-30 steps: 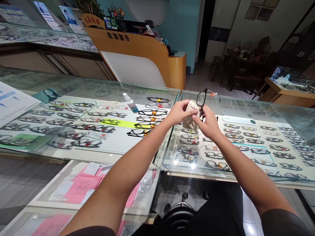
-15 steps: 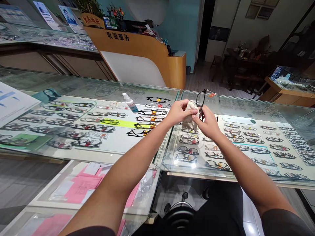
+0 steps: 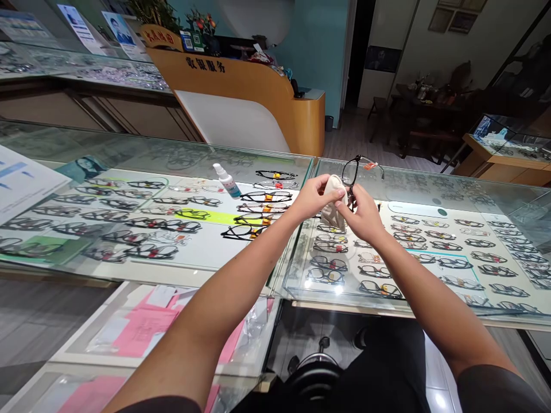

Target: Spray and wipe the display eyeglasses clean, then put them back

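Note:
Above the glass counter, my left hand (image 3: 316, 198) is closed on a cream cleaning cloth (image 3: 333, 209) wrapped over one side of a pair of eyeglasses (image 3: 351, 171). My right hand (image 3: 363, 213) grips the same black-framed glasses near the middle, its thumb against the cloth. One lens and a temple arm with an orange tag stick up beyond my fingers; the cloth hides the other lens. To the left, a white spray bottle (image 3: 227, 181) stands on the counter beside a column of black eyeglasses (image 3: 266, 197) with orange and red tags.
Glass display cases (image 3: 297, 275) full of spectacle frames span the view. Below left, an open drawer (image 3: 81, 338) holds pink papers in plastic. A wooden cashier desk (image 3: 241, 74) stands behind. A round stool base (image 3: 316, 373) is near my legs. A white printed sheet (image 3: 26, 180) lies far left.
My hands and the glasses have shifted very slightly, and the cloth between my fingers has changed shape a little. Both hands keep their hold.

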Demonstrator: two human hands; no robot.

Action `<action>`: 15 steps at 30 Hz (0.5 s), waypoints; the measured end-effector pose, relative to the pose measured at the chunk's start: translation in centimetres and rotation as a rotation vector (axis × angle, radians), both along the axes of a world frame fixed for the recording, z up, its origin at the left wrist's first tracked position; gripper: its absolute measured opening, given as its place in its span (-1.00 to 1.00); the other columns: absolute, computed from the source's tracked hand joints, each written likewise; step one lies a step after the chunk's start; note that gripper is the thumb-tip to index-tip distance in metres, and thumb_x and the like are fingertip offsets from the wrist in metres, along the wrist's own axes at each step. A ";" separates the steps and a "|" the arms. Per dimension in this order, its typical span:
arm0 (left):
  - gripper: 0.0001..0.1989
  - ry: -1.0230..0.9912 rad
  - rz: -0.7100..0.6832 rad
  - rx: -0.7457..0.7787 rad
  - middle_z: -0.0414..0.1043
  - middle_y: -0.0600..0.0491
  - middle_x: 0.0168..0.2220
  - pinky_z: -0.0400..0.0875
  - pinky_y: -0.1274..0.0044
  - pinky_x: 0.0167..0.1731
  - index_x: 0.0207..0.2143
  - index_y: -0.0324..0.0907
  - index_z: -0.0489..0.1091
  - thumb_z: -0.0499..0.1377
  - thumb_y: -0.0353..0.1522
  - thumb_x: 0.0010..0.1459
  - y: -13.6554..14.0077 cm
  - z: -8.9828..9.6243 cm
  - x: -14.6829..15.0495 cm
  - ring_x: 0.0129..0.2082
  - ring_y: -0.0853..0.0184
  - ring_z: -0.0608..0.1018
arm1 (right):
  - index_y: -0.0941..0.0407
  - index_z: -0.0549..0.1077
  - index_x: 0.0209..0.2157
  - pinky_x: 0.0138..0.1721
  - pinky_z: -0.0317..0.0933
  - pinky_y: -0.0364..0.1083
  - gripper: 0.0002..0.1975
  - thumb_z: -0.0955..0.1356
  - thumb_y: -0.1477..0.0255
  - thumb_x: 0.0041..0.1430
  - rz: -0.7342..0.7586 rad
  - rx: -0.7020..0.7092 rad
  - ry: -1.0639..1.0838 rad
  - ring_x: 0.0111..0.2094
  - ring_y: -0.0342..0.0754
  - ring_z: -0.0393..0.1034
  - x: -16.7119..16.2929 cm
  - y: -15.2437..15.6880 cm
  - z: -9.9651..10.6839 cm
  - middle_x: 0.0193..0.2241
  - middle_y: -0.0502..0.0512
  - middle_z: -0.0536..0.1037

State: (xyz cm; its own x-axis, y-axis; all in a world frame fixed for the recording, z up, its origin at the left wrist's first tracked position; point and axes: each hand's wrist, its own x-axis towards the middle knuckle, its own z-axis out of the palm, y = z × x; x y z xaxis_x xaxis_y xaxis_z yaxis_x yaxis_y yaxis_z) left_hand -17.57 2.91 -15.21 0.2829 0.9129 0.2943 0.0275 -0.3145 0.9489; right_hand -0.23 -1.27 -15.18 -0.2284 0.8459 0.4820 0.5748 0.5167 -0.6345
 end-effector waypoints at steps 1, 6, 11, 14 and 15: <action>-0.50 0.006 0.000 0.001 0.43 0.11 -0.42 0.30 0.56 -0.41 -0.35 -0.20 0.42 0.47 -0.01 -0.08 0.1 -0.1 0.0 -0.43 0.39 0.43 | 0.00 0.20 -0.34 -0.31 0.14 0.01 -0.77 0.35 0.25 0.30 0.001 -0.003 -0.004 -0.36 0.01 0.26 0.0 0.0 0.0 -0.37 -0.01 0.32; -0.49 0.046 -0.006 0.026 0.39 0.13 -0.46 0.25 0.56 -0.45 -0.37 -0.19 0.42 0.46 0.03 -0.04 0.3 -0.2 -0.2 -0.46 0.40 0.39 | -0.01 0.19 -0.35 -0.35 0.14 0.01 -0.75 0.35 0.25 0.29 0.007 -0.011 -0.011 -0.36 0.01 0.27 0.0 0.0 -0.1 -0.37 0.00 0.32; -0.50 0.042 -0.017 0.021 0.41 0.12 -0.45 0.26 0.56 -0.45 -0.37 -0.19 0.41 0.48 0.01 -0.04 0.1 0.0 -0.3 -0.45 0.40 0.41 | -0.02 0.14 -0.37 -0.36 0.13 0.01 -0.71 0.35 0.24 0.29 0.008 -0.005 0.003 -0.37 0.01 0.25 0.0 0.0 -0.2 -0.37 0.00 0.32; -0.49 0.043 -0.011 0.027 0.42 0.12 -0.45 0.27 0.56 -0.44 -0.38 -0.19 0.41 0.48 0.01 -0.05 0.1 0.0 -0.3 -0.45 0.40 0.41 | -0.02 0.12 -0.37 -0.36 0.11 0.00 -0.70 0.35 0.23 0.28 -0.009 -0.028 -0.008 -0.38 0.01 0.24 -0.1 0.0 -0.3 -0.37 0.00 0.32; -0.48 0.046 -0.008 0.029 0.42 0.12 -0.45 0.26 0.56 -0.44 -0.38 -0.19 0.41 0.48 0.01 -0.06 0.1 0.0 -0.3 -0.45 0.40 0.40 | -0.02 0.13 -0.36 -0.36 0.10 0.00 -0.71 0.35 0.24 0.28 -0.014 -0.034 -0.011 -0.38 0.01 0.24 -0.2 -0.1 -0.3 -0.37 0.00 0.32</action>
State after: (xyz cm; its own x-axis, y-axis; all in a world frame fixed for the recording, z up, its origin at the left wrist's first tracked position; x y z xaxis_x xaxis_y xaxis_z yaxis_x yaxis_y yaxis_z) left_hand -17.86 2.97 -15.24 0.3038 0.9020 0.3067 0.0685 -0.3418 0.9373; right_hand -0.40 -1.32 -15.43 -0.2217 0.8650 0.4502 0.5885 0.4868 -0.6455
